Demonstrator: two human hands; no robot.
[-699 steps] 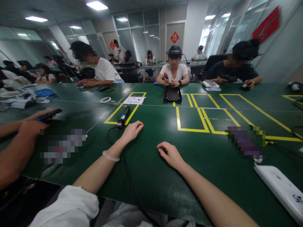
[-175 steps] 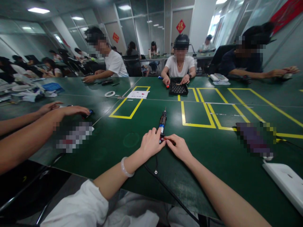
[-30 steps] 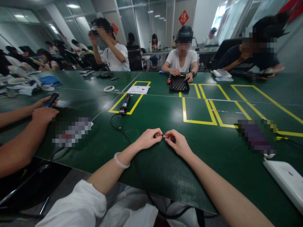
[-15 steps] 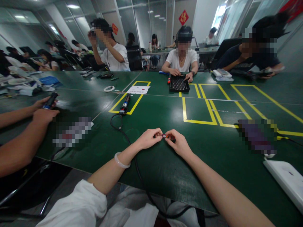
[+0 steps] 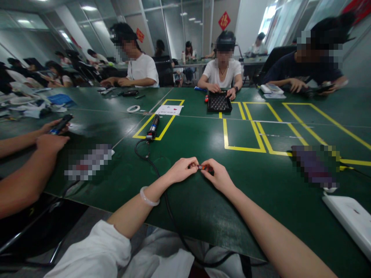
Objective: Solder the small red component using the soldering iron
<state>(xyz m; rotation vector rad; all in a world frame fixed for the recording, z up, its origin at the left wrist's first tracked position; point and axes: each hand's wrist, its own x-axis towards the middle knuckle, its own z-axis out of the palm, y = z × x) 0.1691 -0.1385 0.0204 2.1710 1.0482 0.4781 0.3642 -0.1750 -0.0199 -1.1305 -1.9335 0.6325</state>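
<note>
Over the green table (image 5: 185, 200), my left hand (image 5: 185, 169) and my right hand (image 5: 216, 173) meet fingertip to fingertip. Between them is a small red and black part (image 5: 204, 168), pinched by my right fingers. My left fingertips are closed at its left end; what else they grip is too small to make out. Behind my left hand a black cylindrical tool (image 5: 153, 126) with a blue and silver band lies inside a yellow tape outline. Its black cable (image 5: 169, 204) runs under my left forearm to the table's near edge.
A white sheet (image 5: 169, 110) and a white ring (image 5: 133, 109) lie farther back. Across the table a person works at a black tray (image 5: 219, 103). Another person's hands hold a dark tool (image 5: 62, 124) at left. A white box (image 5: 349, 220) sits at the right edge.
My hands have barely moved; the small part shows slightly more. Across the table, the person at left has lowered both hands to the table, and the person at right has lowered a hand from the face.
</note>
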